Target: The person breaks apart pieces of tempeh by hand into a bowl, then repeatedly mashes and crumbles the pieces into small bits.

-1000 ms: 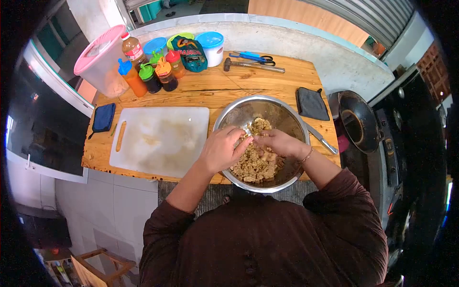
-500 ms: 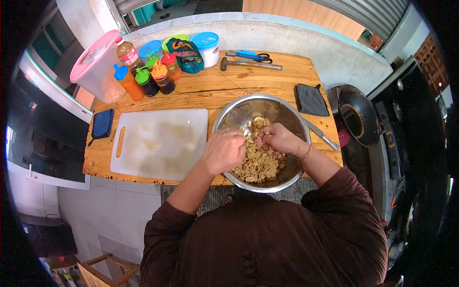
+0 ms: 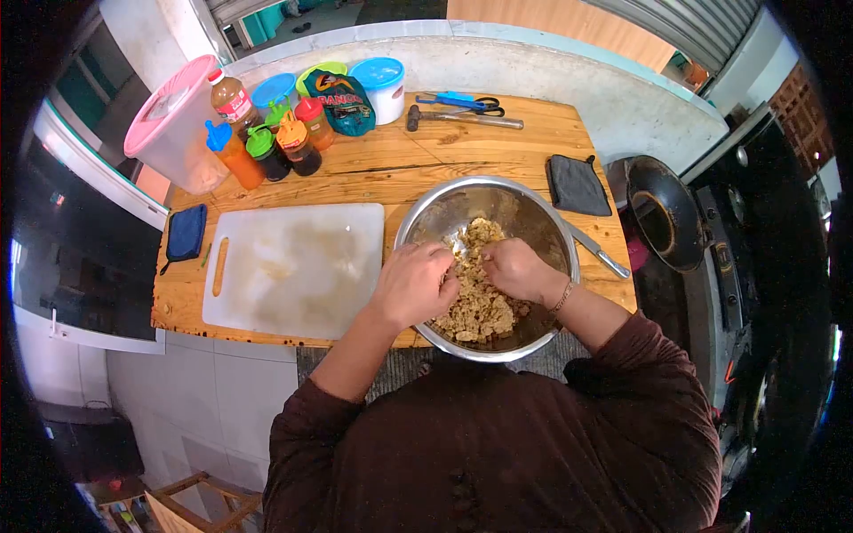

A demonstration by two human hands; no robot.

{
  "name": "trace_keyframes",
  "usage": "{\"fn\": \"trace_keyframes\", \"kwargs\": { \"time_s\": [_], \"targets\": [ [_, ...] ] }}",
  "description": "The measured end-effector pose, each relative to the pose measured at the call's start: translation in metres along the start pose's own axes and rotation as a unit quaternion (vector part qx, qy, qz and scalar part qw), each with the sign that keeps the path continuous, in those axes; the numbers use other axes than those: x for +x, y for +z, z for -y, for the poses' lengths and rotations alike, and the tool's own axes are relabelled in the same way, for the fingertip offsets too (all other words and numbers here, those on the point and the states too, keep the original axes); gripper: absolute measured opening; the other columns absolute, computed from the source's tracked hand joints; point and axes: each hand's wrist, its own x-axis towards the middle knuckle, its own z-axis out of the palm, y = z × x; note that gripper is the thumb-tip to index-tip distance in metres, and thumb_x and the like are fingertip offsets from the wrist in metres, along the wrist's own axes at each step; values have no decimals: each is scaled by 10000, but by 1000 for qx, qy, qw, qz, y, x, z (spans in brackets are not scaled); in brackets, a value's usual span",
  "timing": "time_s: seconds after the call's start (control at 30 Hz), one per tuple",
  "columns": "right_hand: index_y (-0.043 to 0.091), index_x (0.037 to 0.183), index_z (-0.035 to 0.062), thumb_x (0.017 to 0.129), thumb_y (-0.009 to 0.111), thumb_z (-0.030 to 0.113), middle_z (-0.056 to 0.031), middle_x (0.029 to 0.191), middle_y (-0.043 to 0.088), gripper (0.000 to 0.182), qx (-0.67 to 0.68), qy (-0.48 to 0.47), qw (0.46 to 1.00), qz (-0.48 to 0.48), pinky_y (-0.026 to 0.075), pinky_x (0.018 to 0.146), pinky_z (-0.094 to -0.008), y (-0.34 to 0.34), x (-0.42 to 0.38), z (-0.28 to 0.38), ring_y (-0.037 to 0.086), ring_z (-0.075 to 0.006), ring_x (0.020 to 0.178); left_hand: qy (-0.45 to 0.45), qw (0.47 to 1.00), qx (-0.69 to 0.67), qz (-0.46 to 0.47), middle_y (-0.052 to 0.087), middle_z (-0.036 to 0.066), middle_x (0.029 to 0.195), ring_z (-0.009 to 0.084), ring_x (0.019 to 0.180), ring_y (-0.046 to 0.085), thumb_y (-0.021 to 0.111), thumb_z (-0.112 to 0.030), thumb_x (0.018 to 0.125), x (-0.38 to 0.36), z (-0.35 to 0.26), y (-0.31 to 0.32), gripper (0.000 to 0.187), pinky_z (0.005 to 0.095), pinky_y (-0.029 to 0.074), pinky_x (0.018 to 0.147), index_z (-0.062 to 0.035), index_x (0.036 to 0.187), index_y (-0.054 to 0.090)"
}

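A large steel mixing bowl point(image 3: 569, 233) stands at the table's front edge, holding a crumbly tan food point(image 3: 475, 306), lumpy and loose. My left hand point(image 3: 414, 282) is over the bowl's left side with its fingers curled in; the fingertips are partly hidden. Opposite it, my right hand point(image 3: 519, 270) reaches in across the right rim, fingers bent down and pressed together at the food. Small bits of the food seem to be at the fingers of both hands. Left of the bowl lies a white cutting board point(image 3: 293, 266) with damp brownish stains.
A knife point(image 3: 597, 250) lies against the bowl's right side, near a dark folded cloth point(image 3: 579, 185). A hammer point(image 3: 466, 118) and scissors point(image 3: 462, 102) lie at the back. Sauce bottles point(image 3: 234, 155) and tubs point(image 3: 379, 89) crowd the back left. A wok point(image 3: 662, 213) sits on the right.
My right hand has turned a little and its fingers have curled in closer over the food. My left hand has barely shifted. The view has moved slightly.
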Motion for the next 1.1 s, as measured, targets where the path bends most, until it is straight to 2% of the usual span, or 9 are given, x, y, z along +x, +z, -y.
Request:
{"fn": "trace_keyframes", "kwargs": {
  "time_s": [0.1, 0.23, 0.37, 0.47, 0.5, 0.63, 0.73, 0.83, 1.1],
  "targets": [
    [621, 804, -19, 803, 572, 97, -253, 873, 614, 126, -53, -118, 991, -35, 463, 836, -472, 6, 6, -16, 582, -419, 901, -8, 1000, 7, 13, 619, 150, 807, 354, 795, 612, 640, -160, 738, -1, -1, -2, 144, 453, 486, 751, -20, 733, 606],
    [678, 780, -31, 793, 570, 107, -244, 880, 642, 175, -85, -49, 993, -66, 493, 837, -466, -9, 33, -26, 589, -404, 908, -2, 1000, 12, 3, 625, 148, 817, 351, 798, 617, 652, -171, 747, -1, 0, 0, 151, 447, 489, 754, -23, 750, 622],
    [690, 858, -33, 804, 613, 149, -231, 959, 646, 205, -252, -133, 954, 90, 492, 879, -469, -17, 59, -26, 599, -392, 1024, 4, 1000, 23, -4, 624, 134, 816, 348, 784, 620, 662, -169, 737, -1, 0, 0, 138, 449, 503, 724, -40, 770, 625],
    [687, 920, -29, 814, 611, 156, -203, 954, 655, 226, -163, -8, 985, 52, 497, 882, -464, 13, 62, -9, 596, -394, 1076, 14, 999, 24, -37, 617, 128, 807, 348, 775, 618, 665, -158, 732, -2, 2, 5, 125, 449, 507, 708, -48, 775, 621],
    [668, 979, -15, 818, 608, 158, -211, 946, 656, 243, -144, -42, 988, -38, 509, 860, -462, 21, 57, -4, 624, -399, 1029, 16, 998, 22, -49, 615, 129, 804, 348, 774, 617, 666, -153, 733, -2, 2, 7, 122, 449, 506, 707, -49, 774, 619],
    [649, 938, -8, 825, 598, 162, -260, 957, 643, 211, -19, -107, 994, 10, 522, 825, -460, 45, 59, -3, 642, -407, 928, 3, 999, 7, -42, 604, 135, 788, 352, 767, 609, 663, -127, 742, 0, 2, 4, 100, 448, 500, 701, -45, 762, 610],
    [653, 913, -5, 821, 588, 133, -253, 928, 656, 178, -68, -141, 984, 88, 527, 806, -466, 41, 59, -6, 647, -412, 916, 8, 999, -10, -42, 600, 139, 781, 354, 764, 606, 657, -111, 751, 1, 4, 3, 91, 447, 498, 700, -36, 757, 606],
    [664, 877, 4, 809, 586, 95, -250, 894, 665, 138, -101, -11, 987, 121, 533, 785, -469, 39, 53, -2, 655, -413, 885, 11, 999, -1, -48, 599, 141, 776, 358, 766, 606, 651, -103, 762, 1, 2, 4, 90, 450, 498, 703, -27, 759, 603],
    [685, 816, 2, 750, 631, 70, -252, 844, 670, 109, -104, -21, 990, 93, 546, 738, -455, 33, 55, -1, 665, -412, 838, 12, 999, -11, -42, 611, 156, 796, 375, 782, 609, 646, -97, 779, 2, 3, 3, 98, 456, 498, 707, -11, 766, 600]
  ]
}}
